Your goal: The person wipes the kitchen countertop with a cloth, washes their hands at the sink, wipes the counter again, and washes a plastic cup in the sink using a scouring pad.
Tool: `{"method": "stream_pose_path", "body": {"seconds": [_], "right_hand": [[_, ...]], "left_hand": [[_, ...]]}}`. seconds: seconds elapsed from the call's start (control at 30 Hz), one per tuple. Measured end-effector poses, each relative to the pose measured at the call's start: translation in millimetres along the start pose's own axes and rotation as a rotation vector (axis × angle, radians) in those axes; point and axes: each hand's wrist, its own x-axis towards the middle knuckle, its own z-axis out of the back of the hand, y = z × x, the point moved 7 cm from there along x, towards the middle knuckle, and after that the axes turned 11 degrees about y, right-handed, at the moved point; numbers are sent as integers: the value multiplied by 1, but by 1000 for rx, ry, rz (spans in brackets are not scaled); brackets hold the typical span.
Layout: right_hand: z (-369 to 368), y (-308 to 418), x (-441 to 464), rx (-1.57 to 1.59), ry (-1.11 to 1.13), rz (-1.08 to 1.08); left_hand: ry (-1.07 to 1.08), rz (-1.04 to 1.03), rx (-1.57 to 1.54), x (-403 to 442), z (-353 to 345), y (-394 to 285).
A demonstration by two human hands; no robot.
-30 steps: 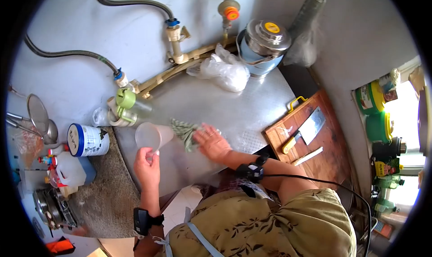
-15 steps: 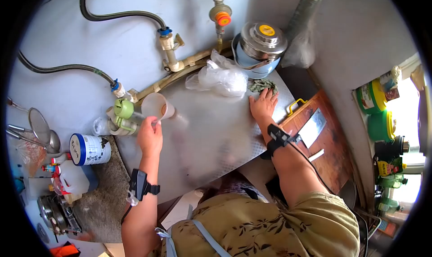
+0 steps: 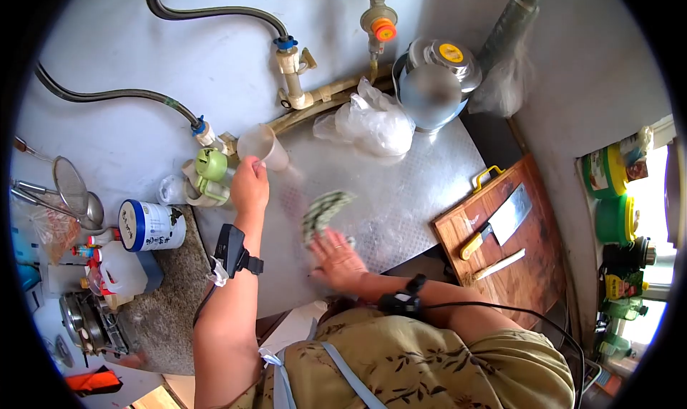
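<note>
My left hand (image 3: 250, 186) is closed at the near side of a translucent plastic cup (image 3: 262, 148), gripping its handle. The cup tilts over the metal countertop (image 3: 401, 208). My right hand (image 3: 338, 260) lies flat with its fingers stretched out, slightly blurred, against a green-and-white checked cloth (image 3: 325, 212). The cloth is bunched on the countertop ahead of the fingertips, partly under them. Beside the left hand stands a green-lidded bottle (image 3: 211, 166). A crumpled clear plastic bag (image 3: 372, 123) sits behind the hands.
A lidded metal pot (image 3: 442, 69) stands at the back. On the right, a wooden cutting board (image 3: 533, 280) bears a cleaver (image 3: 509, 216). A blue-lidded white tub (image 3: 163, 226) is at left, near hanging strainers (image 3: 69, 183). Hoses and a pipe (image 3: 293, 80) run along the wall.
My right hand has swept the cloth from beside the pot toward my body and to the left. My left hand stays at the cup. The view has shifted, and the cleaver is now fully visible.
</note>
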Motion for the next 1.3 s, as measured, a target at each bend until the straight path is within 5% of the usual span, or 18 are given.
{"method": "stream_pose_path", "body": {"seconds": [0.1,0.27,0.63,0.8,1.07,1.3], "right_hand": [[-6,36,16,-17,19,283],[-7,17,5,-69,-75,281],[71,-211,-67,-182,-171,-815],[104,-294,-98,-46,-52,-1059],[71,-203,-91,-193,131,-864],[43,-137,-101,-351,-24,-678]], "left_hand": [[35,15,39,1,-3,3],[165,-1,-82,-23,1,4],[243,76,-351,-185,14,67],[212,162,-456,-231,12,71],[224,224,-538,-271,-4,52],[234,129,-520,-284,7,45]]}}
